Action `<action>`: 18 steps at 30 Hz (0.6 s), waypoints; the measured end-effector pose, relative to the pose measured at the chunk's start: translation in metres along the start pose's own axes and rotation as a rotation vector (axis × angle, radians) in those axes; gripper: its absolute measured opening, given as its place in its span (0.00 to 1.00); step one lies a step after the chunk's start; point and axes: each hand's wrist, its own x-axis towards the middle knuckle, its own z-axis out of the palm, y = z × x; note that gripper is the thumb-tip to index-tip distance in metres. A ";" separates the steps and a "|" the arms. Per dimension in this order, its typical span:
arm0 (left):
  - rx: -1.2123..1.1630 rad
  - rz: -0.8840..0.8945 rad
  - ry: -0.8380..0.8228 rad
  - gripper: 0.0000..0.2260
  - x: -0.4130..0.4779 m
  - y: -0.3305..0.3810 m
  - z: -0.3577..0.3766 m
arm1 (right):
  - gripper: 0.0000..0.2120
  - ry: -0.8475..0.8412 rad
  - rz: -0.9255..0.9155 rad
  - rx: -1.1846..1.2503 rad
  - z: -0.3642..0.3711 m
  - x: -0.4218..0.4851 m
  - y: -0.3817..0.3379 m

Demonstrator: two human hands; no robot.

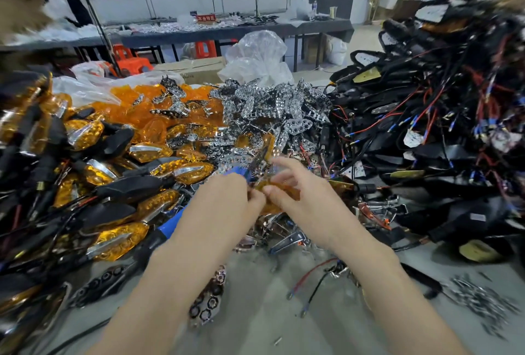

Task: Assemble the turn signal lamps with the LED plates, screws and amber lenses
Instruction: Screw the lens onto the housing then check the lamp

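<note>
Amber lens [285,187] is held mid-table over the parts heap, pinched between the curled fingers of left hand [227,195] and right hand [301,198], and, the grip being blurred, could be misseated or dropped among LED plates [270,110] if pressed skewed.

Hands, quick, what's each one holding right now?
Left hand: closed, pinching the amber lens.
Right hand: pinching the same lens.
</note>
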 end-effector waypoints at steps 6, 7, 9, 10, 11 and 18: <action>0.152 -0.113 -0.219 0.17 -0.064 -0.009 0.016 | 0.16 0.154 -0.010 0.230 -0.025 -0.017 -0.006; 0.185 -0.119 -0.224 0.17 -0.073 -0.007 0.020 | 0.14 0.212 0.027 0.248 -0.030 -0.017 -0.004; 0.232 -0.104 -0.235 0.18 -0.087 -0.006 0.026 | 0.12 0.323 0.110 0.290 -0.039 -0.020 0.002; 0.253 -0.090 -0.238 0.19 -0.092 -0.006 0.027 | 0.12 0.371 0.145 0.306 -0.044 -0.022 0.005; 0.270 -0.081 -0.243 0.20 -0.094 -0.006 0.027 | 0.12 0.409 0.174 0.313 -0.047 -0.024 0.007; 0.184 -0.076 -0.121 0.21 -0.082 0.001 0.003 | 0.13 0.446 0.281 0.160 -0.060 -0.035 0.027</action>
